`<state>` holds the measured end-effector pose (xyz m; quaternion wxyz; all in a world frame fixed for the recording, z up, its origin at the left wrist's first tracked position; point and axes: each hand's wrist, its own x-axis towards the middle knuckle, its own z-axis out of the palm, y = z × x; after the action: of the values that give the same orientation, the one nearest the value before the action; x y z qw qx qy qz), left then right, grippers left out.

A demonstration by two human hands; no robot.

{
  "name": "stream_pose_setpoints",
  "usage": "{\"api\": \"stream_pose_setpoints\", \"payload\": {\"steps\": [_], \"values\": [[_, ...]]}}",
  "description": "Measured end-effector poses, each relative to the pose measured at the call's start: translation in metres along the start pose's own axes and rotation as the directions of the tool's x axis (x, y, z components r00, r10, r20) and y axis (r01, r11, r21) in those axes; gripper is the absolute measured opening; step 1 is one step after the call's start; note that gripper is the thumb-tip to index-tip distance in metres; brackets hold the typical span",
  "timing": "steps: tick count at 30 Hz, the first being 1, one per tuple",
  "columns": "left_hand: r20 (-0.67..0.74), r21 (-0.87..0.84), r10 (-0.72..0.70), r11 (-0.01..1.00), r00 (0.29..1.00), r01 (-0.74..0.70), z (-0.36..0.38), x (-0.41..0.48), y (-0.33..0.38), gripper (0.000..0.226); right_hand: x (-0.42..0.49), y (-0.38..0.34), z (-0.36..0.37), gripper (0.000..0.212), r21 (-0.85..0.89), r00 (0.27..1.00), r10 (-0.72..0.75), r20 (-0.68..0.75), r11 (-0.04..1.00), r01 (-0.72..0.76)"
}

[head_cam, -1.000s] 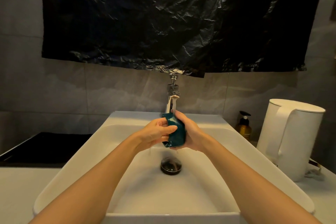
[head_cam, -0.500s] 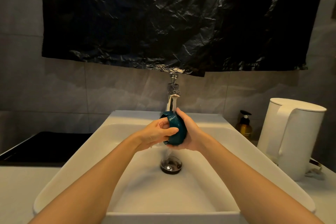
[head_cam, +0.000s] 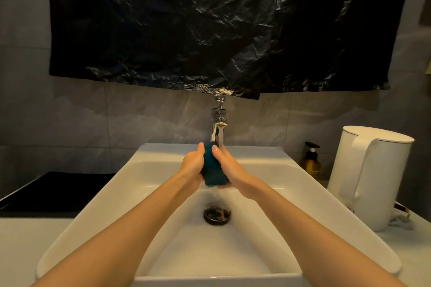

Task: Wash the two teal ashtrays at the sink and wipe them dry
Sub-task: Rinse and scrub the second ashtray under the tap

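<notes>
In the middle of the frame the ashtray [head_cam: 213,168] is held on edge between both hands, just under the tap [head_cam: 219,128] and above the far end of the sink [head_cam: 105,193]. The left hand [head_cam: 192,165] grips its left side with curled fingers; the right hand [head_cam: 229,170] cups its right side, one fingertip lying up along the rim and the palm pressed against it. Water [head_cam: 215,191] runs off the ashtray's lower edge and falls toward the dark drain [head_cam: 217,213] just below. Only one ashtray is in view. At the right of the frame a white kettle [head_cam: 370,177] stands on the table [head_cam: 14,240], with an amber pump bottle [head_cam: 311,161] just left of it. A black slab [head_cam: 53,191] lies at the left, and a crumpled black plastic sheet [head_cam: 221,25] fills the upper frame.
</notes>
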<state>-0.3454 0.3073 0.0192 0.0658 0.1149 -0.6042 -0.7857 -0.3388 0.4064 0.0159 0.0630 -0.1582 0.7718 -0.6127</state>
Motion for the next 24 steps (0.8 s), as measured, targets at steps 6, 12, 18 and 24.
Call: {"api": "stream_pose_setpoints", "payload": {"steps": [6, 12, 18, 24], "values": [[-0.093, -0.023, -0.008, 1.000, 0.996, 0.006, -0.013, 0.003, 0.009, 0.043, -0.003, -0.005, -0.002, 0.052, -0.094, 0.979, -0.110, 0.170, 0.987, 0.127], [0.061, 0.010, -0.059, 0.998, 0.996, 0.059, -0.006, 0.002, 0.004, 0.047, -0.012, -0.003, -0.016, 0.048, -0.037, 0.988, -0.131, 0.082, 0.990, 0.134], [0.093, -0.052, -0.091, 0.994, 0.992, 0.096, 0.007, -0.004, -0.010, 0.046, 0.003, 0.008, -0.003, 0.042, -0.018, 0.992, 0.037, -0.125, 0.999, -0.040], [0.050, -0.101, -0.163, 0.981, 0.985, 0.167, -0.005, 0.007, -0.004, 0.046, 0.003, 0.014, -0.012, 0.060, -0.096, 0.991, -0.053, 0.123, 0.993, 0.065]]}}
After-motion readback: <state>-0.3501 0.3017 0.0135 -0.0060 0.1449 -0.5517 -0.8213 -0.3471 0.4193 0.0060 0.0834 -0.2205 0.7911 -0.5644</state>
